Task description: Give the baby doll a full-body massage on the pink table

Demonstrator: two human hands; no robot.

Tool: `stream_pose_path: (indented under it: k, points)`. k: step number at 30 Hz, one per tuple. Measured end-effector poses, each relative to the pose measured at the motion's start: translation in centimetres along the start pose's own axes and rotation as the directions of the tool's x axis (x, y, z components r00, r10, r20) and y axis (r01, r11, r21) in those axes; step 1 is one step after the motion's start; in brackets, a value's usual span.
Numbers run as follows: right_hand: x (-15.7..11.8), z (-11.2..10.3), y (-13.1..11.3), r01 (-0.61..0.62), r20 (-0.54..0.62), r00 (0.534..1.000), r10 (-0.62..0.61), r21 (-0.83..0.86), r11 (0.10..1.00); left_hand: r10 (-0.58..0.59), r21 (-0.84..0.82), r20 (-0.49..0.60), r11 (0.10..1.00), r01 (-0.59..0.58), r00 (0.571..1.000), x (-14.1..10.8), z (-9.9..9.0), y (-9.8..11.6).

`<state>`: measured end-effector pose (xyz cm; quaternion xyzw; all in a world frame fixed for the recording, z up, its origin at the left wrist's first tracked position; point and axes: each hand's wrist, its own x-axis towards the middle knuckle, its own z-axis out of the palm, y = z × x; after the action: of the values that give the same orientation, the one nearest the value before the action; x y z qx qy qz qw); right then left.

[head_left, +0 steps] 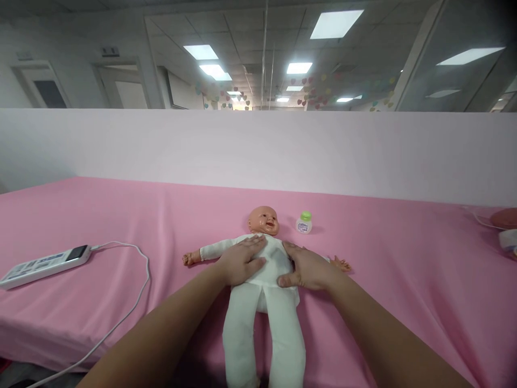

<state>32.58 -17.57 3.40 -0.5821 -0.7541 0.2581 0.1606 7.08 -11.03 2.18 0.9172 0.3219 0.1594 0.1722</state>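
Note:
A baby doll (264, 299) with a bare plastic head and a white cloth body lies on its back, its arms spread and its legs toward me. My left hand (241, 261) rests on the left side of its chest, fingers stretched out and thumb apart. On the right side of the chest lies my right hand (309, 268), its fingers extended and thumb pointing inward. Neither hand is wrapped round anything. Just beyond the doll's right-side shoulder stands a small clear bottle (304, 222) with a green cap.
Pink cloth (404, 253) covers the table. A white power strip (46, 267) lies at the left, its cable curving toward the front edge. Partly cut-off objects (504, 218) sit at the far right. A white partition (258, 151) rises behind the table.

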Motion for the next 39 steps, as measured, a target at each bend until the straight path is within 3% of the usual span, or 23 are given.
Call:
stream_pose_path:
  k: [7,11,15,17,19,21,24,27,33,39]
  points:
    - [-0.9,0.0,-0.9,-0.025,-0.016,1.000,0.025,0.016,1.000,-0.079,0.015,-0.100,0.997,0.081,0.992,0.0,0.6,-0.6]
    - [-1.1,0.1,-1.1,-0.031,-0.025,0.999,0.031,0.000,1.000,-0.218,0.029,-0.131,0.974,0.224,0.967,-0.1,0.8,-1.6]
    - [-1.8,0.2,-2.0,-0.015,-0.112,0.994,0.005,-0.082,0.997,-0.243,0.053,-0.137,0.966,0.252,0.960,-0.2,1.0,-2.5]
    - [-2.7,0.6,-3.1,0.089,-0.171,0.979,-0.107,-0.109,0.990,-0.241,0.062,-0.138,0.966,0.251,0.961,-0.2,1.0,-2.6]
    - [-3.7,1.2,-4.5,0.278,-0.163,0.944,-0.287,-0.079,0.957,-0.243,0.065,-0.136,0.965,0.254,0.960,-0.2,1.0,-2.5]
    - [-4.5,2.0,-5.8,0.457,-0.075,0.887,-0.455,0.014,0.889,-0.240,0.064,-0.131,0.966,0.250,0.962,-0.2,1.0,-2.4]
    - [-4.7,3.1,-6.6,0.545,0.013,0.837,-0.548,0.085,0.834,-0.241,0.060,-0.127,0.966,0.250,0.962,-0.1,1.0,-2.3]
    - [-3.4,3.5,-5.7,0.495,0.043,0.868,-0.495,0.016,0.869,-0.251,0.052,-0.126,0.964,0.259,0.960,0.0,1.0,-2.2]
    - [0.7,2.8,-1.6,0.257,0.006,0.966,-0.259,-0.154,0.954,-0.241,0.044,-0.102,0.968,0.247,0.965,0.2,0.9,-2.0]
    - [1.6,2.1,0.2,0.029,-0.056,0.998,-0.042,-0.204,0.978,-0.263,0.025,-0.129,0.963,0.268,0.956,0.2,0.9,-2.1]
